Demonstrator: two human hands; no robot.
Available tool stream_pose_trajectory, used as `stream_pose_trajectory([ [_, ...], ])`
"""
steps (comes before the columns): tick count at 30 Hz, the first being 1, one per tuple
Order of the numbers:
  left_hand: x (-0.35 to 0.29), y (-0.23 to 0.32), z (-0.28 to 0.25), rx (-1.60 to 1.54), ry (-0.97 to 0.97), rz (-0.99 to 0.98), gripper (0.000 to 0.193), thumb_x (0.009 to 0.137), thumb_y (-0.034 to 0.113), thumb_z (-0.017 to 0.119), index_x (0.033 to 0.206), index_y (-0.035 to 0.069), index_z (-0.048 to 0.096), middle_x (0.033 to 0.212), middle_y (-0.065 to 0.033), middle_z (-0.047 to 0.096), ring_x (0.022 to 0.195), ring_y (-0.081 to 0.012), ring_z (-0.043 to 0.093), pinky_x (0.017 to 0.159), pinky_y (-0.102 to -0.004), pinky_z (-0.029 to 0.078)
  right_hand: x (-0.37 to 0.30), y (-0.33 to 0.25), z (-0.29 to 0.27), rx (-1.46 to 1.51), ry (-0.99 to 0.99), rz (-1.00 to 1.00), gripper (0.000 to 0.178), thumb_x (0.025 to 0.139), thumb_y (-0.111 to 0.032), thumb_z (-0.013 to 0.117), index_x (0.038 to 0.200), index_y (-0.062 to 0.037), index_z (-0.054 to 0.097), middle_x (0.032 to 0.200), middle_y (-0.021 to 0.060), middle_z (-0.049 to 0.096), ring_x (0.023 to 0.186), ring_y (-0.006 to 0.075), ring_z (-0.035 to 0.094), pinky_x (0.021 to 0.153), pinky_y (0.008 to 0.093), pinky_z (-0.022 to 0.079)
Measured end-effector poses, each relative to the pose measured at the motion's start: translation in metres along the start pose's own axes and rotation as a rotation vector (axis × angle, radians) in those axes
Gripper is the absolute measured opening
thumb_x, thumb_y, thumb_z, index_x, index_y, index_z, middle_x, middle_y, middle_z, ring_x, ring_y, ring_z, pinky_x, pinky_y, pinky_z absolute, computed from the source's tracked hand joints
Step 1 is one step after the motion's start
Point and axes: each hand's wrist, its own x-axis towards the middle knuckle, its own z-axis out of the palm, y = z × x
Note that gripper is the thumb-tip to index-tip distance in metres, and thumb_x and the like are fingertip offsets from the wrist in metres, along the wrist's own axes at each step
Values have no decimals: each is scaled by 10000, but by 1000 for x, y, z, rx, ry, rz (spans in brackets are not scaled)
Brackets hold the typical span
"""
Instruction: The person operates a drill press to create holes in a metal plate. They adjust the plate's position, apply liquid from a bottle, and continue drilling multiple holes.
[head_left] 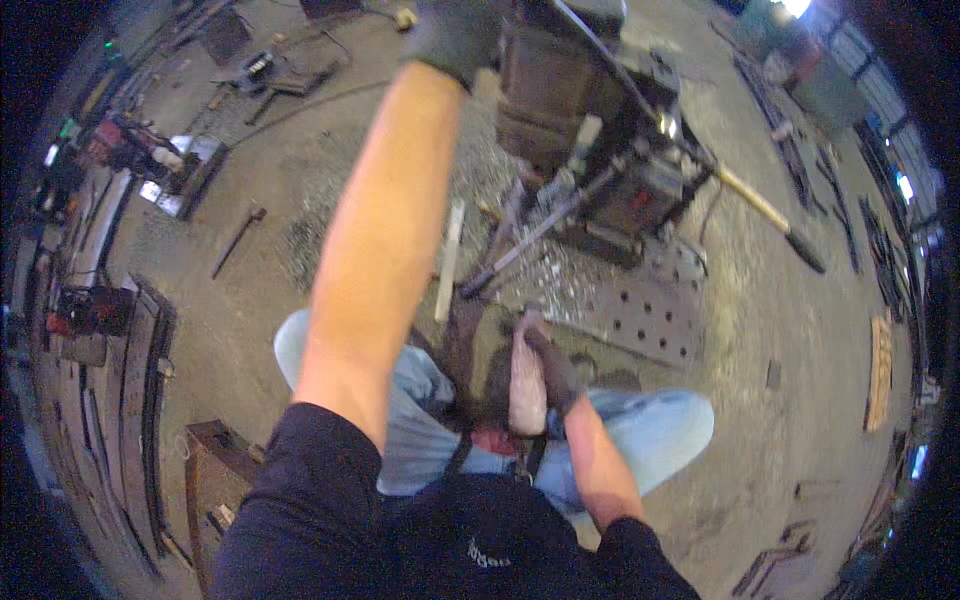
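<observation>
Pale bottle (527, 392), far end in right grip (556, 366)

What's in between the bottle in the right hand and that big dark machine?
In the head view, a metal plate with round holes lies between the bottle and the big dark machine, with shiny metal shavings scattered on it.

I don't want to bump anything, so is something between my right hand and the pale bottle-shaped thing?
Nothing visible is in the way: your gloved right hand holds the pale bottle-shaped thing, wrapped around its right side near the upper end.
</observation>
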Motion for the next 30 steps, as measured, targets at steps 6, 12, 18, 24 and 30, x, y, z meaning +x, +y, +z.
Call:
stream_pose_trajectory([
  [6, 1, 12, 15, -142, 60, -43, 283, 1018, 239, 530, 1172, 26, 634, 738, -70, 637, 536, -171, 605, 472, -276, 476, 31, 16, -49, -76, 15, 4, 490, 937, -455, 706, 1285, -121, 621, 1088, 29, 672, 925, 155, 631, 827, 326, 535],
  [12, -1, 17, 14, -109, 86, -111, 282, 1012, 237, 541, 1174, 25, 630, 731, -68, 620, 515, -183, 599, 466, -277, 474, 34, 18, -46, -23, -1, 30, 519, 938, -476, 701, 1293, -106, 622, 1108, 18, 666, 943, 130, 620, 840, 299, 523],
  [18, -1, 28, 12, -139, 87, -85, 247, 1012, 244, 545, 1102, 31, 632, 703, -66, 601, 500, -180, 583, 473, -279, 457, 32, 15, -37, -67, -13, 38, 552, 945, -472, 690, 1334, -89, 605, 1169, 39, 662, 992, 152, 623, 876, 309, 515],
  [24, -5, 18, 14, -76, 70, -124, 247, 1008, 215, 510, 1076, 11, 633, 686, -76, 608, 485, -172, 570, 491, -273, 458, 35, 15, -54, -189, 86, 16, 603, 926, -476, 704, 1351, -63, 591, 1204, 48, 660, 1035, 174, 629, 911, 319, 506],
  [30, -4, 23, 0, -50, 57, -37, 302, 1012, 226, 500, 1123, -18, 637, 702, -80, 620, 501, -167, 579, 498, -270, 468, 17, 3, -9, -340, 199, -139, 443, 951, -423, 663, 1200, -57, 671, 1069, 78, 695, 922, 197, 666, 841, 342, 540],
])
